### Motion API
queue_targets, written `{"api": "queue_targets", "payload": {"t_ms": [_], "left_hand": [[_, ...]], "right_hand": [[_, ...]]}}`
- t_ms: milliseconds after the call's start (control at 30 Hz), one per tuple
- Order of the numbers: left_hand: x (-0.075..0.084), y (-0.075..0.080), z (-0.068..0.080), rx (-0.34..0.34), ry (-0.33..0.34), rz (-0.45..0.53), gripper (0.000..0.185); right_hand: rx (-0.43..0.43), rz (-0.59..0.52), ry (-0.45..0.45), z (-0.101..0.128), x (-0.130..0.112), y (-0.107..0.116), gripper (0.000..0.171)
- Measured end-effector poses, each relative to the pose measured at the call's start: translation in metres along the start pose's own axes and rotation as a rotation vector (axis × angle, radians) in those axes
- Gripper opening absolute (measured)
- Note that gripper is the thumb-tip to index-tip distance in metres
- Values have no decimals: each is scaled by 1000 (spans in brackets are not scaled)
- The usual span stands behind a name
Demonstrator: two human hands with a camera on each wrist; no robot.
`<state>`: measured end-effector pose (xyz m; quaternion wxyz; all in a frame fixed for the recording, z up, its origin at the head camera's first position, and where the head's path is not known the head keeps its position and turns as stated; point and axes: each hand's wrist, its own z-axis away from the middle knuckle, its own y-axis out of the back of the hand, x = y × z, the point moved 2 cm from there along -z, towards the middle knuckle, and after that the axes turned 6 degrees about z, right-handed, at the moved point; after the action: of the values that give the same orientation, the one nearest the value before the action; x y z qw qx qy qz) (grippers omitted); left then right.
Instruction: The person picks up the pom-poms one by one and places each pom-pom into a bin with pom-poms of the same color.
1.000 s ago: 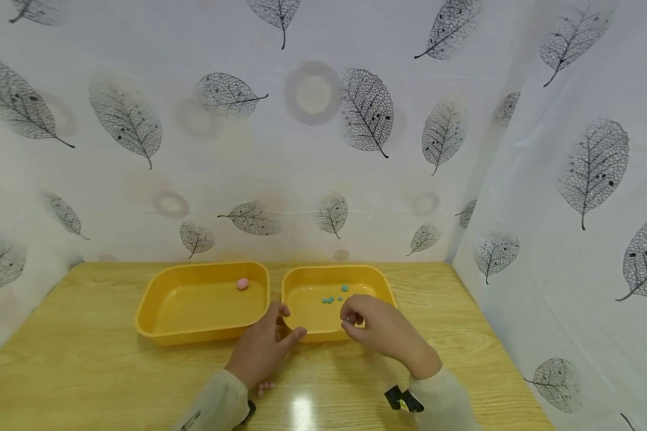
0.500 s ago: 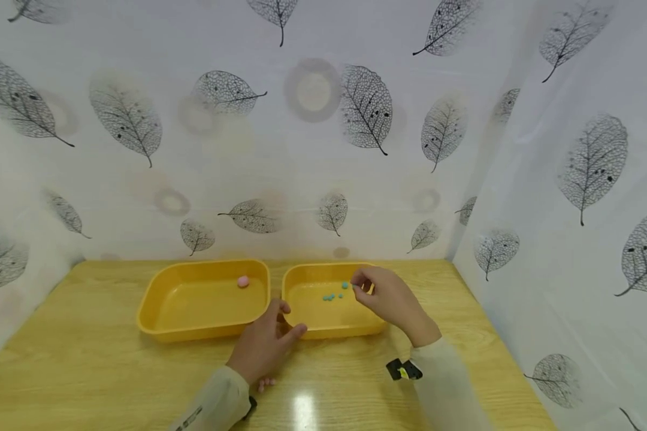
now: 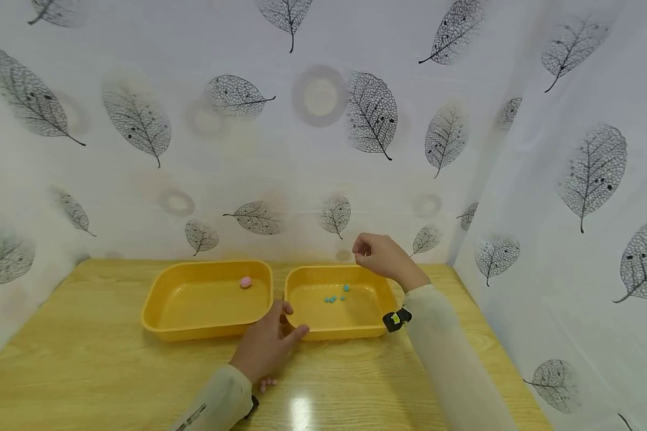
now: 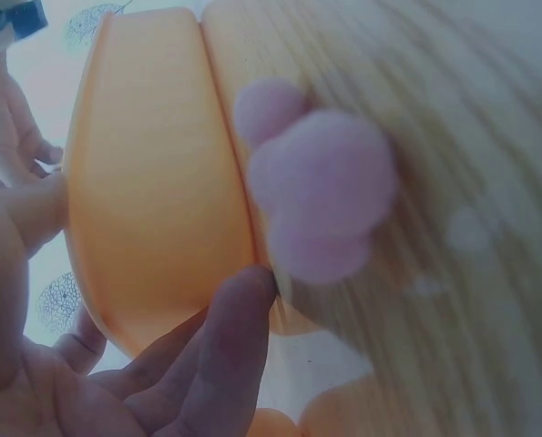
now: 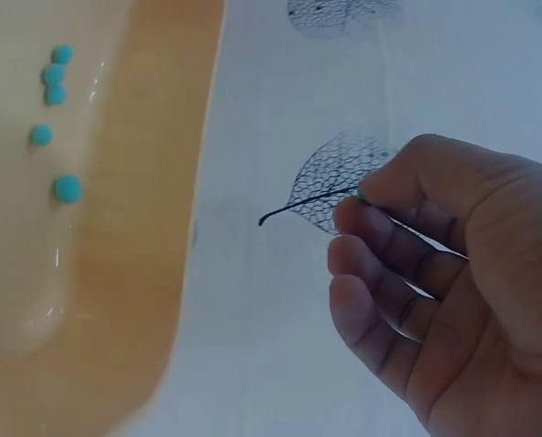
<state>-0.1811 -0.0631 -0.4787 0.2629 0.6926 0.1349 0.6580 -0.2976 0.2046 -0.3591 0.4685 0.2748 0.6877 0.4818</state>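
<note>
Two yellow trays sit side by side on the wooden table. The left tray [image 3: 162, 311] holds one pink ball [image 3: 245, 282]. The right tray [image 3: 380, 299] holds several small blue balls [image 3: 334, 297] [image 5: 55, 91]. My left hand [image 3: 272, 344] rests on the table at the gap between the trays, its thumb and forefinger touching the right tray's near corner [image 4: 152, 182]. Pink pompoms [image 3: 266, 384] [image 4: 321, 196] lie by its wrist. My right hand [image 3: 374, 254] [image 5: 434, 264] hangs above the right tray's far rim with its fingers curled and thumb against forefinger. Nothing shows between them.
A white curtain with grey leaf prints [image 3: 366, 114] closes in the table at the back and on both sides, close behind the trays. Bare wooden tabletop [image 3: 86, 371] lies in front of the trays and to the left.
My right hand rose from the right tray's near rim, passed over the blue balls and now hangs above its far rim. The left hand and the trays stayed put.
</note>
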Motion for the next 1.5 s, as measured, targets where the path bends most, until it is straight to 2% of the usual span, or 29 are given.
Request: {"api": "queue_targets", "payload": {"t_ms": [200,400,533,633,767,1000,1200,1367,1500], "left_hand": [[1,1,0,3,2,-5,56],[1,1,-1,-2,4,-9,57],[2,1,0,-5,6,-10,60],[2,1,0,-8,4,-7,63],[1,2,-1,-4,3,-5,64],[0,1,-2,-2,15,-8,56],[0,1,-2,1,5,-18,56],[1,1,-2,3,-4,-23,55],[2,2,-1,4,-12,-19,55]], "right_hand": [[-113,22,-22,-25,7,-12,10],[-308,183,-44,-39,9,-42,8],[-433,219,-44,-41,4,-63,32],[-492,219,-45,-41,1,-71,43],[-521,239,-66,-42,-6,-74,47],[-561,320,-81,-44,-13,-80,50],[-568,371,-58,-47,-18,-84,36],[-585,387,-101,-42,-25,-78,33],[-545,387,-14,-33,-40,-66,28]]}}
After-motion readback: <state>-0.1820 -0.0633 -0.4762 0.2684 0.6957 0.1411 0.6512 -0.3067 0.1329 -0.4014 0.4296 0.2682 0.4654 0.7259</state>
